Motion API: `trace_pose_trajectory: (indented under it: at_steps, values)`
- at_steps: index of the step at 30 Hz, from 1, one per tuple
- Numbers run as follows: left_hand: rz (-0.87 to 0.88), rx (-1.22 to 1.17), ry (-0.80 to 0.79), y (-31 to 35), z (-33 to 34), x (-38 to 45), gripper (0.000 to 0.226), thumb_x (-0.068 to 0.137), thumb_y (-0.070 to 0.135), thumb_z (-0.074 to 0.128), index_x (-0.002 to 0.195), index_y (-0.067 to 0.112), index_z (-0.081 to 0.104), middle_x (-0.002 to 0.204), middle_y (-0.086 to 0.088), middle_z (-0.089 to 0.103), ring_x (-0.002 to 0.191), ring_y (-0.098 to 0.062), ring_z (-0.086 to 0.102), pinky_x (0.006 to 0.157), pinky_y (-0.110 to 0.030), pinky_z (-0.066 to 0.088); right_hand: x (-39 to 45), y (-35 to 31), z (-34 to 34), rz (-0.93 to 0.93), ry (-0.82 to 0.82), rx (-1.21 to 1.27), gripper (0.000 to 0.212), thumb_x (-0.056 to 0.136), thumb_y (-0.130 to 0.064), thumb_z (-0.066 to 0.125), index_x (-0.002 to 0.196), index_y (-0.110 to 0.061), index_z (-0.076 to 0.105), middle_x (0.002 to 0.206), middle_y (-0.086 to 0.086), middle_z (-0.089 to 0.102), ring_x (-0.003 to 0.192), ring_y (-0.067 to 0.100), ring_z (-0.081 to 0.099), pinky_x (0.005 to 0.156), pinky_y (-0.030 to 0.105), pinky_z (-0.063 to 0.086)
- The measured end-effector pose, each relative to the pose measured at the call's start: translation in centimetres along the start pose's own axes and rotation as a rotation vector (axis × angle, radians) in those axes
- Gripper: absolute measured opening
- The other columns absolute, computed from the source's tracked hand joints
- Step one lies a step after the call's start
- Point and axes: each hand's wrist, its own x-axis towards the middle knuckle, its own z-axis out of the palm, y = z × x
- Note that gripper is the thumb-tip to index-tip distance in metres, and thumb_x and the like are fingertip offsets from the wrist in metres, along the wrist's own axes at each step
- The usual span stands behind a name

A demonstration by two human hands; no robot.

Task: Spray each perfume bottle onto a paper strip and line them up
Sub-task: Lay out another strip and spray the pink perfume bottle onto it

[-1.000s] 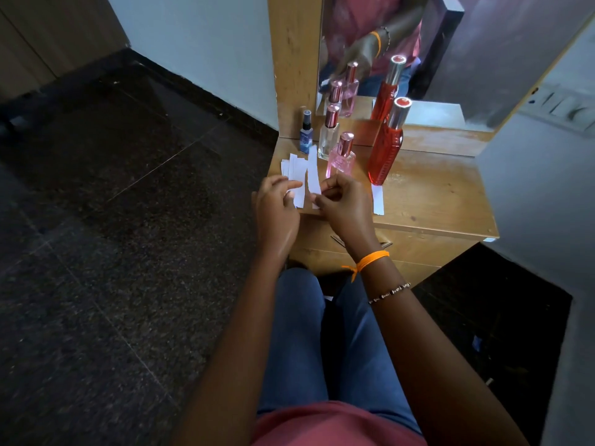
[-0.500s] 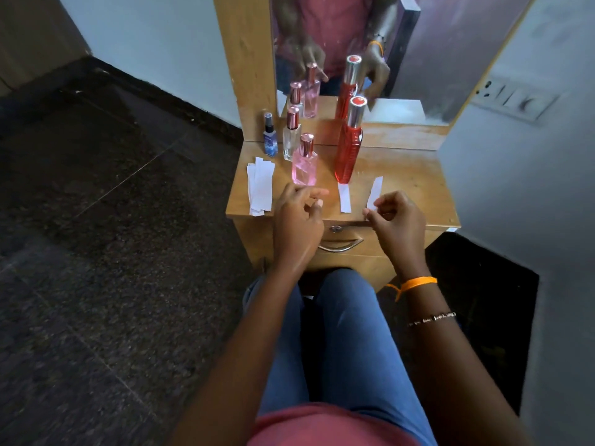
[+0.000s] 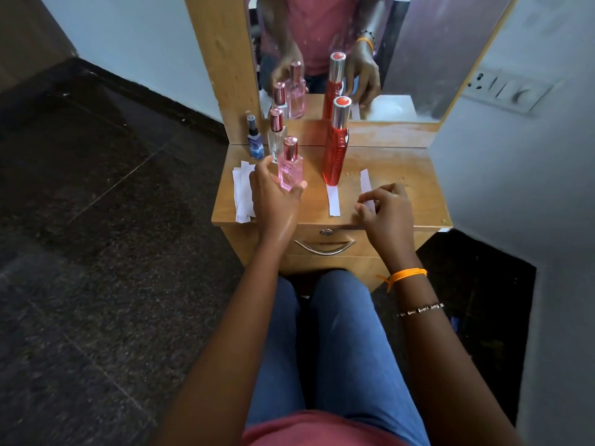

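Note:
Four perfume bottles stand on the small wooden dressing table [image 3: 402, 169]: a small blue bottle [image 3: 255, 141], a clear bottle [image 3: 277, 136], a pink bottle [image 3: 290, 167] and a tall red bottle [image 3: 335, 149]. My left hand [image 3: 273, 197] curls round the base of the pink bottle, thumb on its right side and fingers on its left. My right hand [image 3: 388, 214] pinches the near end of a white paper strip [image 3: 365, 183] that lies right of the red bottle. Another strip [image 3: 333, 201] lies in front of the red bottle. A stack of spare strips [image 3: 243, 194] sits at the table's left edge.
A mirror [image 3: 402, 59] rises behind the bottles and reflects them and my hands. Below the tabletop is a drawer with a metal handle [image 3: 325, 247]. A grey wall with a switch panel [image 3: 508, 88] closes in on the right. Dark tiled floor lies to the left.
My left hand moved forward from the table's front edge and closed round the pink bottle. My right hand stays at the right strip's near end.

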Motion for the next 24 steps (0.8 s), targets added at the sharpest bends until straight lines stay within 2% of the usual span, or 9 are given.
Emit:
trace_pose_trajectory:
  at_steps: [3,7,10,11,13,16,18,20,24]
  values:
    - [0.011,0.045,0.010,0.0,0.3,0.4,0.050,0.076,0.016,0.073,0.121,0.012,0.050,0.117,-0.011,0.053,0.103,-0.023,0.055,0.085,-0.030,0.045,0.0,0.1,-0.3,-0.013,-0.018,0.023,0.019,0.087,-0.010,0.062,0.105,-0.007,0.069,0.113,0.010,0.052,0.101,0.021,0.054,0.083,0.026,0.045]
    - [0.030,0.050,0.017,-0.3,0.5,0.5,0.040,0.079,0.016,0.071,0.116,0.013,0.055,0.116,-0.010,0.049,0.102,-0.026,0.057,0.080,-0.022,0.044,-0.3,0.0,-0.7,0.000,0.019,0.035,0.020,0.088,-0.008,0.060,0.106,-0.008,0.068,0.117,0.012,0.053,0.106,0.029,0.056,0.093,0.040,0.048]
    - [0.063,0.055,-0.003,-0.5,0.2,-0.3,0.039,0.078,0.014,0.072,0.114,0.012,0.058,0.115,-0.007,0.045,0.104,-0.025,0.055,0.091,-0.033,0.048,-0.5,-1.5,-1.6,-0.069,0.113,0.143,0.014,0.088,-0.006,0.059,0.097,-0.010,0.068,0.104,0.009,0.059,0.090,0.022,0.059,0.078,0.018,0.045]
    - [0.101,0.062,-0.006,-0.6,0.1,-0.8,0.039,0.077,0.014,0.072,0.113,0.011,0.058,0.114,-0.007,0.045,0.106,-0.024,0.052,0.093,-0.034,0.046,-0.5,-2.4,-1.9,-0.107,0.133,0.221,0.011,0.087,-0.006,0.059,0.092,-0.012,0.067,0.098,0.006,0.061,0.082,0.017,0.058,0.071,0.010,0.041]
    - [0.213,0.074,-0.021,-0.4,-0.2,-1.8,0.037,0.078,0.016,0.070,0.113,0.011,0.058,0.115,-0.007,0.048,0.107,-0.022,0.049,0.091,-0.026,0.040,-0.5,-4.4,-2.4,-0.171,0.112,0.386,0.009,0.086,-0.011,0.065,0.092,-0.016,0.065,0.090,0.005,0.064,0.074,0.011,0.057,0.065,0.007,0.039]
    - [0.335,0.163,-0.073,0.2,-0.4,-2.9,0.036,0.083,0.010,0.059,0.118,0.006,0.054,0.118,-0.010,0.057,0.112,-0.024,0.052,0.092,-0.031,0.042,-0.6,-6.8,-2.3,-0.221,-0.017,0.494,0.023,0.078,-0.016,0.075,0.099,-0.012,0.066,0.086,0.008,0.065,0.071,0.013,0.057,0.063,0.012,0.042]
    - [0.361,0.187,-0.103,0.7,-0.5,-3.4,0.039,0.084,0.004,0.053,0.123,0.005,0.051,0.121,-0.011,0.058,0.115,-0.025,0.052,0.096,-0.037,0.044,-0.7,-7.6,-2.1,-0.236,-0.031,0.496,0.019,0.075,-0.011,0.077,0.090,-0.007,0.066,0.080,0.011,0.066,0.068,0.014,0.055,0.061,0.011,0.041]
    - [0.388,0.173,-0.140,0.8,-0.9,-3.5,0.040,0.088,0.007,0.051,0.128,0.006,0.048,0.123,-0.011,0.056,0.114,-0.022,0.052,0.094,-0.034,0.044,-0.5,-7.8,-2.4,-0.222,-0.027,0.515,0.014,0.075,-0.007,0.076,0.085,-0.006,0.065,0.075,0.010,0.064,0.067,0.015,0.054,0.062,0.016,0.045]
    - [0.329,0.012,-0.428,0.6,-2.2,-3.1,0.044,0.093,0.015,0.051,0.135,0.014,0.042,0.129,-0.008,0.054,0.118,-0.017,0.052,0.097,-0.028,0.042,0.3,-7.3,-3.4,-0.249,-0.172,0.503,0.011,0.082,-0.006,0.069,0.093,-0.002,0.066,0.086,0.016,0.067,0.080,0.029,0.064,0.080,0.039,0.054]
